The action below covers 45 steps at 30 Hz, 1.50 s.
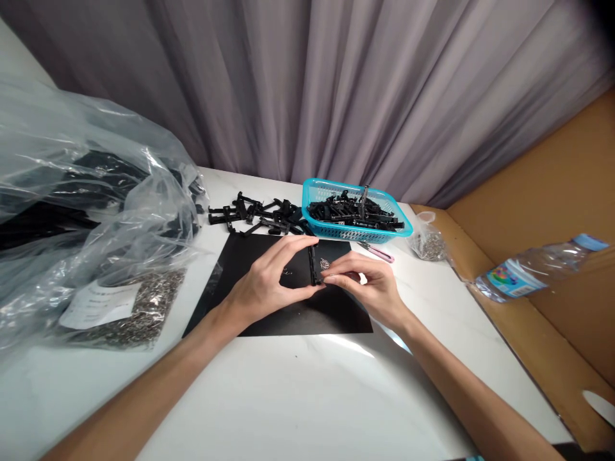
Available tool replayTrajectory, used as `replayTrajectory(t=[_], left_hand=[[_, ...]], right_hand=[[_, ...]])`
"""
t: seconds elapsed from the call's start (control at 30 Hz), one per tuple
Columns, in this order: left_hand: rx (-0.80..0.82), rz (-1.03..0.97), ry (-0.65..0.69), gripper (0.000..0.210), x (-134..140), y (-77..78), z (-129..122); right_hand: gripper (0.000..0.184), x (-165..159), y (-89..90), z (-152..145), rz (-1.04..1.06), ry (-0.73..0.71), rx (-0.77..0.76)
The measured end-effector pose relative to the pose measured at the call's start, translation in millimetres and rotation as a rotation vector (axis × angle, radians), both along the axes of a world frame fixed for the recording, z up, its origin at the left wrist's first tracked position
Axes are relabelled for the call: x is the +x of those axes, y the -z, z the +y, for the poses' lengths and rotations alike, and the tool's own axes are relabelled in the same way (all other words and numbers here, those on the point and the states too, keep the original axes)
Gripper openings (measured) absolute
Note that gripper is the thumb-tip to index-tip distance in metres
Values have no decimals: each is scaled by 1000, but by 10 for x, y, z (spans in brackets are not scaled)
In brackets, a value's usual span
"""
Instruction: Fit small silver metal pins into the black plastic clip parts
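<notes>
My left hand (269, 275) grips a narrow black plastic part (313, 264) by its two ends, thumb below and fingers above. At the part's lower end, my right hand (368, 282) is closed in a pinch; what lies between its fingertips is too small to make out. Both hands are over a black mat (298, 317). On the mat, partly behind the hands, lies a small heap of tiny metal pieces (325, 263), with a few more (287, 272) beside the left fingers.
Behind the mat are loose black parts (259, 214) and a blue basket (358, 237) full of them. A pink-handled cutter (379, 253) lies nearby. Plastic bags (158, 192), a bag of metal pieces (144, 314), another small bag (427, 243) and a bottle (533, 272) flank the workspace.
</notes>
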State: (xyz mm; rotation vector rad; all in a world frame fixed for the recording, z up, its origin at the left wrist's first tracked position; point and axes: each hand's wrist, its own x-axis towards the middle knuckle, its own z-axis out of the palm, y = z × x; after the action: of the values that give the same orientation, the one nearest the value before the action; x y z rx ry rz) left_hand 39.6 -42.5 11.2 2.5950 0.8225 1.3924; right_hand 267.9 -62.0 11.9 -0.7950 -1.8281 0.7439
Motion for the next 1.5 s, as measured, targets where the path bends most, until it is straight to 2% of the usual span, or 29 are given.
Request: replayTrajectory(t=[0.2, 0.67, 0.77, 0.93, 1.07, 1.33, 1.5], left_hand=[[2, 12, -3, 59, 2, -10, -4], [-35, 25, 5, 62, -15, 16, 13], [-93, 5, 13, 65, 6, 26, 14], [-326, -81, 110, 89, 66, 105, 5], [-445, -72, 114, 97, 93, 162, -4], [-512, -95, 104, 101, 117, 180, 6], [-535, -105, 115, 102, 128, 179, -3]], right_hand=[[9, -28, -18, -51, -85, 13, 61], [10, -23, -35, -42, -138, 7, 28], [9, -35, -24, -28, -101, 77, 33], [7, -50, 17, -7, -47, 221, 123], [10, -56, 63, 10, -58, 266, 135], [13, -115, 112, 35, -44, 258, 64], [11, -136, 142, 32, -45, 270, 88]])
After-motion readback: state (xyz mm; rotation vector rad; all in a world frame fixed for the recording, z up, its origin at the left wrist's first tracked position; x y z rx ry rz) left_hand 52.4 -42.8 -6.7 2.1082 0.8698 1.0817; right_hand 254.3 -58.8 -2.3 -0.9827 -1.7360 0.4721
